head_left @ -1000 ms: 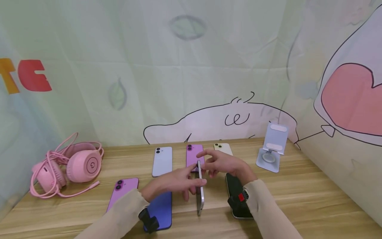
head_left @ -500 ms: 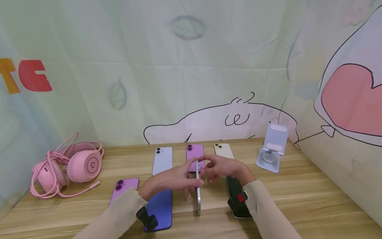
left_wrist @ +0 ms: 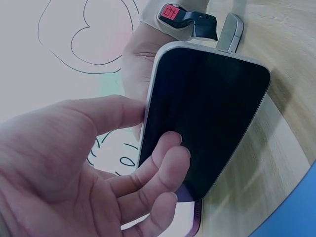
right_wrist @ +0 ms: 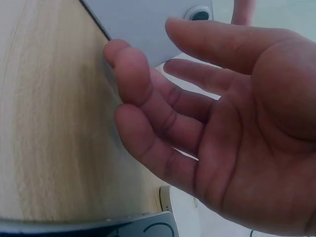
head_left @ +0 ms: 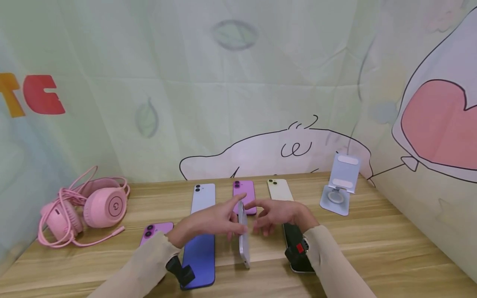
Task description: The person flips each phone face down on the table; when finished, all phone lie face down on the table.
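Note:
A silver-edged smartphone (head_left: pixel 244 248) stands on its long edge on the table, tilted slightly, between the two hands. In the left wrist view its dark screen (left_wrist: pixel 217 98) faces the left hand. My left hand (head_left: pixel 214 219) grips it from the left, thumb on the upper edge and several fingers curled by the screen. On the other side, my right hand (head_left: pixel 279 212) has its index fingertip at the phone's far end; whether it touches is unclear. The right wrist view shows that hand's fingers loosely bent beside the phone's grey back (right_wrist: pixel 143 22), near a round camera lens (right_wrist: pixel 199 16).
At the back lie a pale blue phone (head_left: pixel 203 198), a purple phone (head_left: pixel 244 188) and a cream phone (head_left: pixel 280 190). Nearer are a blue phone (head_left: pixel 201 256), another purple phone (head_left: pixel 158 228) and a black phone (head_left: pixel 294 238). Pink headphones (head_left: pixel 106 207) and a phone stand (head_left: pixel 344 174) flank them.
The silver-edged phone has shifted slightly left and turned, with the left hand following. The right hand has drawn a little lower, its thumb and lower fingers now apart from the phone.

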`<action>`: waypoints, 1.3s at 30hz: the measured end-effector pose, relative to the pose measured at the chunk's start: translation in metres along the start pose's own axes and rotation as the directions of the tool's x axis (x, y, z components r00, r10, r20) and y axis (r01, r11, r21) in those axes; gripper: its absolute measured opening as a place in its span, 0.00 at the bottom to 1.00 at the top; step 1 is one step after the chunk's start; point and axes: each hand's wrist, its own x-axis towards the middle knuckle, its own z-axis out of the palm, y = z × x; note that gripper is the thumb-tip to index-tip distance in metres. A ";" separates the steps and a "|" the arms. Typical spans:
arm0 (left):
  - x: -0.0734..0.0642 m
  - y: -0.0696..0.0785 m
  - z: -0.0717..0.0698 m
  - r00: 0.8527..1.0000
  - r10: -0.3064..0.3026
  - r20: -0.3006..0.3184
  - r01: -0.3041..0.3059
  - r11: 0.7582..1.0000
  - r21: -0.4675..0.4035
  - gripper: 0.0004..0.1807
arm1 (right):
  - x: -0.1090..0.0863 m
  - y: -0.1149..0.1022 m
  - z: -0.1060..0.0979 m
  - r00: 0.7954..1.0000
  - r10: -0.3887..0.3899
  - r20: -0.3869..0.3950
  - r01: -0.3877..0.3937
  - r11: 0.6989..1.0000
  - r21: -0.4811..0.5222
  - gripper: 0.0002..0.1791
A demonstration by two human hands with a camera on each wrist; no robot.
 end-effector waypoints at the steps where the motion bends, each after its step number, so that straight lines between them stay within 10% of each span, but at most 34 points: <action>1: 0.000 0.000 0.000 1.000 -0.001 0.001 0.001 1.000 0.001 0.51 | 0.000 0.000 0.000 1.000 0.001 0.004 -0.001 1.000 0.000 0.29; 39: 0.001 -0.004 0.004 0.992 -0.111 0.051 0.110 0.993 0.031 0.53 | -0.001 0.006 -0.003 0.997 0.075 0.000 -0.075 0.997 0.006 0.27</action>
